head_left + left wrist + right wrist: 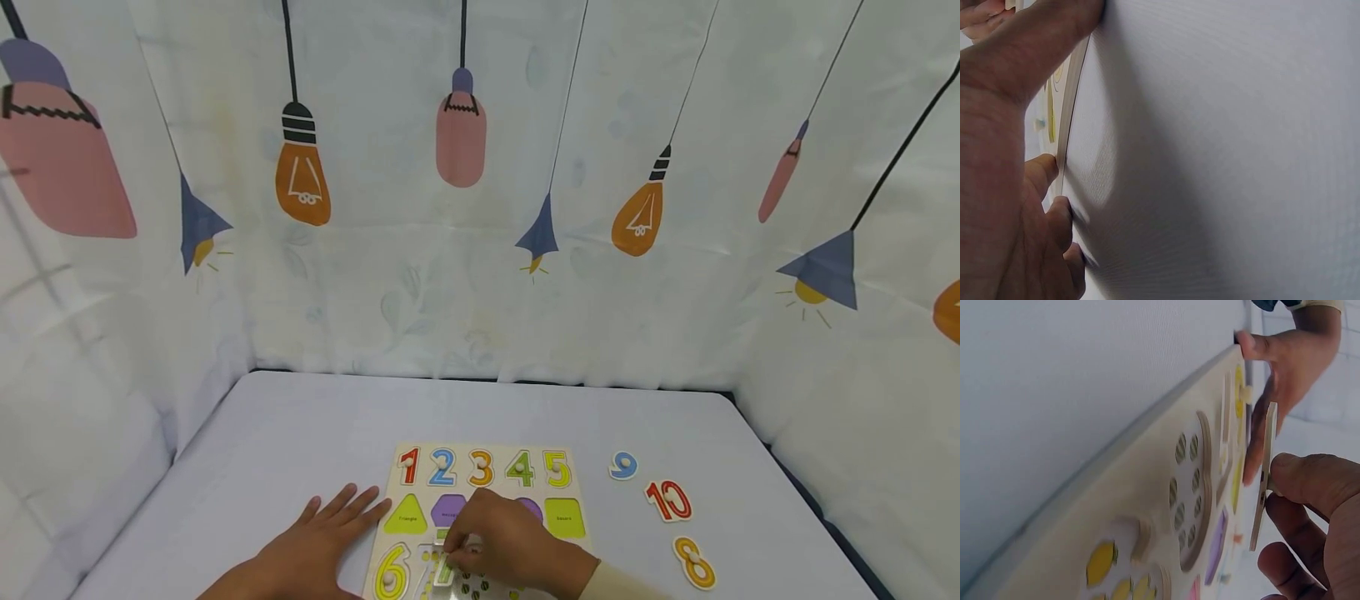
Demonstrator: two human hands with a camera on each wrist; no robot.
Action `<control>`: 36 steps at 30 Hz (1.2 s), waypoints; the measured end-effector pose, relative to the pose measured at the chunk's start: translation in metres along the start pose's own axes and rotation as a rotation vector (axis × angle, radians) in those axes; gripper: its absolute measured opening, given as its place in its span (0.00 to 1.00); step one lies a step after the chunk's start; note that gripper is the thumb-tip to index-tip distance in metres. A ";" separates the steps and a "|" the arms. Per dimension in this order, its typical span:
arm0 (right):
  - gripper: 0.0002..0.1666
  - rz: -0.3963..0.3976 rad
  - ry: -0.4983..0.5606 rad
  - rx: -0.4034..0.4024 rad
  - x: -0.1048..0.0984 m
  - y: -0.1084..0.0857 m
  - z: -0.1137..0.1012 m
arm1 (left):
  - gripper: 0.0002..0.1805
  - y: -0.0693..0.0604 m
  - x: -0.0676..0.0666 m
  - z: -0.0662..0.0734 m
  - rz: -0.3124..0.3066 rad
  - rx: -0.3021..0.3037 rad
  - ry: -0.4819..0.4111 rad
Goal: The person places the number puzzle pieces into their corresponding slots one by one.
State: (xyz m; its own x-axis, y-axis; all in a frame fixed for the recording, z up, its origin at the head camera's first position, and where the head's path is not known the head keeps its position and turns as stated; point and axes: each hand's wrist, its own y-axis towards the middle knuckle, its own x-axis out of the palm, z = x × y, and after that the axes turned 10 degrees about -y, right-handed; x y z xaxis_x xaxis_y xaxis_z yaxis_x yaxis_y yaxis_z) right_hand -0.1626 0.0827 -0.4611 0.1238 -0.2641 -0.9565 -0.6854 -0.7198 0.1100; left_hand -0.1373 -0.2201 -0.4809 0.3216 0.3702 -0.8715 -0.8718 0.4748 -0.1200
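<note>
My right hand pinches a number 7 puzzle piece over the lower row of a wooden number board. In the right wrist view the piece is edge-on, tilted and raised off the board, its knob between thumb and finger. My left hand lies at the board's left side with fingers spread, the fingertips touching its edge in the left wrist view. The number 6 piece sits in its slot. Beside the 7, a recess with striped melon pictures lies bare.
Loose number pieces lie right of the board: a blue 9, a red 10 and an orange 8. Numbers 1 to 5 fill the top row. Coloured shapes, among them a triangle, form the middle row. A printed curtain surrounds the white table.
</note>
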 end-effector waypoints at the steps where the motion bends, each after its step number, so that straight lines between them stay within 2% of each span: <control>1: 0.04 0.008 -0.004 -0.023 0.002 0.001 -0.001 | 0.70 0.000 0.000 0.000 0.001 0.004 0.001; 4: 0.04 0.015 -0.011 -0.061 0.008 0.004 -0.005 | 0.70 -0.001 0.000 -0.001 0.008 0.017 0.006; 7: 0.04 -0.026 -0.002 -0.015 0.011 0.006 -0.010 | 0.69 -0.001 0.000 -0.001 0.008 0.011 0.001; 11: 0.04 -0.079 -0.005 0.051 0.015 0.009 -0.017 | 0.69 0.000 0.000 0.000 0.000 -0.025 -0.028; 14: 0.04 -0.088 -0.019 0.053 0.019 0.012 -0.019 | 0.69 0.001 0.001 0.000 -0.001 -0.027 -0.035; 21: 0.04 -0.084 0.014 0.052 0.025 0.015 -0.019 | 0.70 -0.001 0.000 -0.002 0.016 0.025 0.004; 27: 0.05 -0.093 0.027 0.074 0.025 0.014 -0.022 | 0.69 -0.001 0.000 -0.002 0.009 0.005 -0.008; 34: 0.05 -0.102 0.018 0.082 0.019 0.009 -0.013 | 0.69 0.001 0.001 -0.001 -0.003 -0.025 -0.026; 36: 0.06 -0.104 0.029 0.145 0.012 0.004 -0.005 | 0.69 0.002 0.001 -0.001 -0.005 -0.037 -0.030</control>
State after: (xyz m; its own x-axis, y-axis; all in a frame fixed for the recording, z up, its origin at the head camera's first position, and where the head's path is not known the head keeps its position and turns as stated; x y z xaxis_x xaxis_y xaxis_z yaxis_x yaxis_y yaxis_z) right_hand -0.1602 0.0728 -0.4708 0.2182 -0.2132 -0.9523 -0.7643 -0.6442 -0.0309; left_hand -0.1388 -0.2194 -0.4828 0.3364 0.3921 -0.8562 -0.8830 0.4474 -0.1420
